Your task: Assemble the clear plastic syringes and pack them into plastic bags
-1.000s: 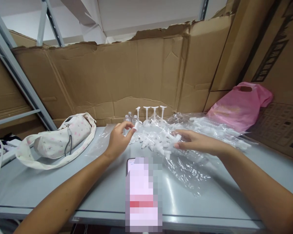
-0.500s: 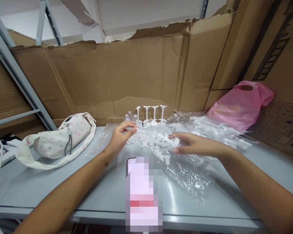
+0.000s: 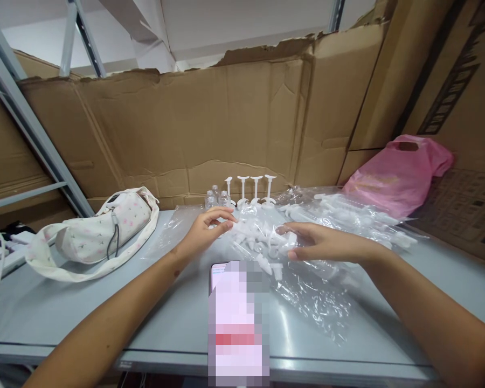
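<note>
A pile of small white plastic parts [image 3: 262,242] lies on and around a crinkled clear plastic bag [image 3: 315,299] in the middle of the grey table. At the pile's left edge is my left hand [image 3: 210,226], thumb and forefinger brought close together; anything between the tips is too small to tell. My right hand [image 3: 317,240] reaches in from the right, its thumb and fingers around a white plastic part [image 3: 291,238]. Behind the pile, several white T-topped pieces [image 3: 256,188] stand upright beside small clear bottles [image 3: 216,197].
A phone [image 3: 218,269], mostly blurred out, is at the table's front. On the left rests a patterned cloth bag [image 3: 105,231]. Another clear bag of white parts [image 3: 355,213] and a pink plastic bag [image 3: 396,175] are at right. Cardboard [image 3: 194,124] walls the back.
My left hand has shifted slightly right and down towards the pile. White parts in the pile have moved a little, while my right hand stays nearly in place.
</note>
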A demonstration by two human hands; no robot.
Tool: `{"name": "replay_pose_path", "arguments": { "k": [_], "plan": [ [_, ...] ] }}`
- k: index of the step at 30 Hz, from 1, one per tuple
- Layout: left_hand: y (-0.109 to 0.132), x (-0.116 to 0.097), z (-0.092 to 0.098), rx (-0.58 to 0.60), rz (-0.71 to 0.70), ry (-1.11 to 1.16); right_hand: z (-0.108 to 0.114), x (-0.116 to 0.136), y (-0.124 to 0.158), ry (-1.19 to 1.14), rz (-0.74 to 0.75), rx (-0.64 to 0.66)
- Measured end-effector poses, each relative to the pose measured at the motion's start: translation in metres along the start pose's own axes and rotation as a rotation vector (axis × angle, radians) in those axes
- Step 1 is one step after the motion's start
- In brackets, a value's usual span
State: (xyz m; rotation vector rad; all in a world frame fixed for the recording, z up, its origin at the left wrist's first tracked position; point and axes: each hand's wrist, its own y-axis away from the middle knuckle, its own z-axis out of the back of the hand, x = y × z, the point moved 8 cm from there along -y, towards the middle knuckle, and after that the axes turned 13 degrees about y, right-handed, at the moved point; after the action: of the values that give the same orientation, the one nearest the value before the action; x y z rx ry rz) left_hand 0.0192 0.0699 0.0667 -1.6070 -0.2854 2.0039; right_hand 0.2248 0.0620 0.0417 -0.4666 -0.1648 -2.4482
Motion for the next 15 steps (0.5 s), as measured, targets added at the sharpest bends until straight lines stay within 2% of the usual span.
{"name": "replay_pose_path", "arguments": {
  "k": [6, 10, 12, 15],
  "plan": [
    [0.001, -0.004, -0.008, 0.106, -0.044, 0.002, -0.003, 0.000, -0.001, 0.004, 0.036, 0.013],
    [0.002, 0.003, -0.018, 0.170, 0.005, -0.122, -0.007, 0.001, -0.002, -0.018, 0.061, 0.024],
    [0.002, 0.005, -0.018, 0.145, 0.039, -0.161, -0.007, 0.002, -0.002, -0.021, 0.069, 0.024],
    [0.002, 0.008, -0.013, 0.082, 0.089, -0.095, -0.005, 0.002, -0.002, -0.005, 0.066, 0.011]
  ]
}}
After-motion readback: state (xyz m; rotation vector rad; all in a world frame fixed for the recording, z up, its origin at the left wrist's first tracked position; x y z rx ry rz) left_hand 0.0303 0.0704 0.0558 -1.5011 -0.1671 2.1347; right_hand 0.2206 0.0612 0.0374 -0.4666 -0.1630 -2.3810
